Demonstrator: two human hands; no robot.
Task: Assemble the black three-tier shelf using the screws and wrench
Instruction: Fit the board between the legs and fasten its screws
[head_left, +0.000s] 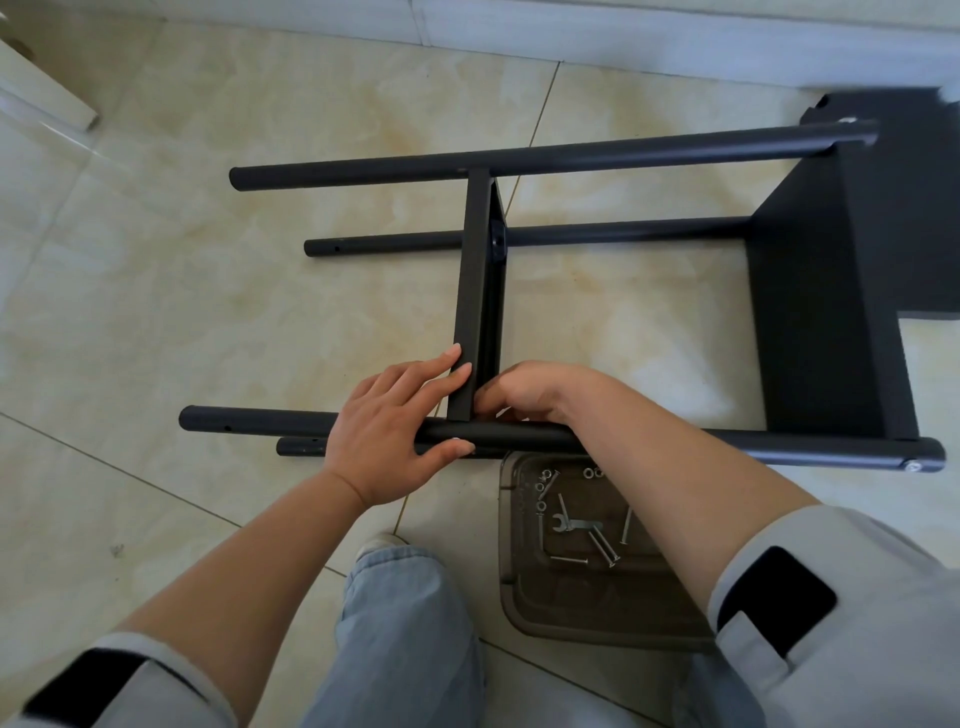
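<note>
The black shelf frame lies on its side on the tiled floor, with several black tube legs (545, 158) running left to right. One black shelf board (826, 291) is fixed at the right end. A middle shelf board (475, 270) stands on edge between the legs. My left hand (395, 431) rests on the near leg (249, 418), fingers straight against the middle board and thumb on a screw head under the tube. My right hand (530, 389) curls behind the near leg at the board's corner; its fingertips are hidden. The small wrench (574, 525) lies in the tray.
A brown plastic tray (597, 618) on the floor near my knee holds several loose screws (602, 548) and washers (543, 480). A white furniture leg (47, 83) stands at the far left. A wall base (571, 31) runs along the top. My jeans-clad knee (400, 623) is at bottom centre.
</note>
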